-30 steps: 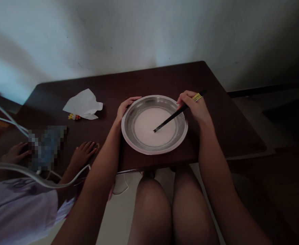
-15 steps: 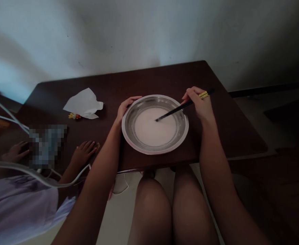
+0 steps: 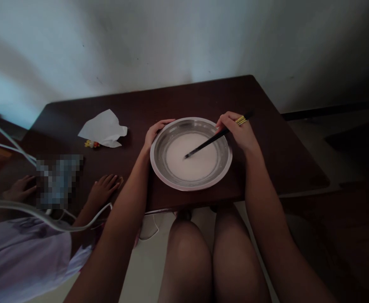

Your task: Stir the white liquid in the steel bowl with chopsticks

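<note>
A wide metal bowl [image 3: 162, 158] stands on the dark brown table, with a pale, milky liquid [image 3: 192, 169] inside. Along the bowl's upper left rim curls my left hand [image 3: 154, 132], steadying it. Black chopsticks [image 3: 207, 143] with gold bands are gripped in my right hand [image 3: 239, 134], over the bowl's right rim. They slant down to the left and their tips dip into the liquid near the middle. The chopsticks lie close together, looking almost like one stick.
Left of the bowl lie a crumpled white tissue [image 3: 101, 128] and a small yellow-red toy figure [image 3: 91, 144]. Another person's hand [image 3: 104, 188] rests on the table by my left forearm. White cables [image 3: 77, 228] cross the left side. A wall [image 3: 178, 42] stands behind the table.
My right hand has moved left and slightly down, carrying the chopstick tips left and toward me through the liquid. My left hand and the bowl have stayed in place.
</note>
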The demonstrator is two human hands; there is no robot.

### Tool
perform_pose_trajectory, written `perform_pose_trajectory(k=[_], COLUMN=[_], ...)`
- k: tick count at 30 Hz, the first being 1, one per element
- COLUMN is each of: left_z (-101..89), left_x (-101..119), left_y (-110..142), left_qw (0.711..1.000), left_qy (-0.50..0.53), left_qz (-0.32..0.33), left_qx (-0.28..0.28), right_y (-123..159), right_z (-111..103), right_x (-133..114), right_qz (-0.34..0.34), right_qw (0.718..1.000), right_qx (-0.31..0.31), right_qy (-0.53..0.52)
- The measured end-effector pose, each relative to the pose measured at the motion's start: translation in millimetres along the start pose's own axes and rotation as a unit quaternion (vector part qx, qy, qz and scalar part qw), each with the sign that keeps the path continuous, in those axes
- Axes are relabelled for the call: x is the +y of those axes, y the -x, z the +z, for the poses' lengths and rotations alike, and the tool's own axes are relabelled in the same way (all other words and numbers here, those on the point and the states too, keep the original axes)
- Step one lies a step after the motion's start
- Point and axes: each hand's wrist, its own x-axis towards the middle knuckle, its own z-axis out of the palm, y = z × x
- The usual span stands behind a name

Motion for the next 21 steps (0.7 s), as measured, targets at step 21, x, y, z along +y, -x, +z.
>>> perform_pose_trajectory(k=[21], left_z=[-1.2], left_x=[-0.1], left_y=[-0.2], left_qw=[1.0], left_qy=[-0.001], left_qz=[0.004], left_qx=[-0.001], right_y=[-0.1], right_z=[0.2], right_x=[0.2], right_qz=[-0.006], right_qw=[1.0], right_qx=[0.027], right_qy=[-0.007])
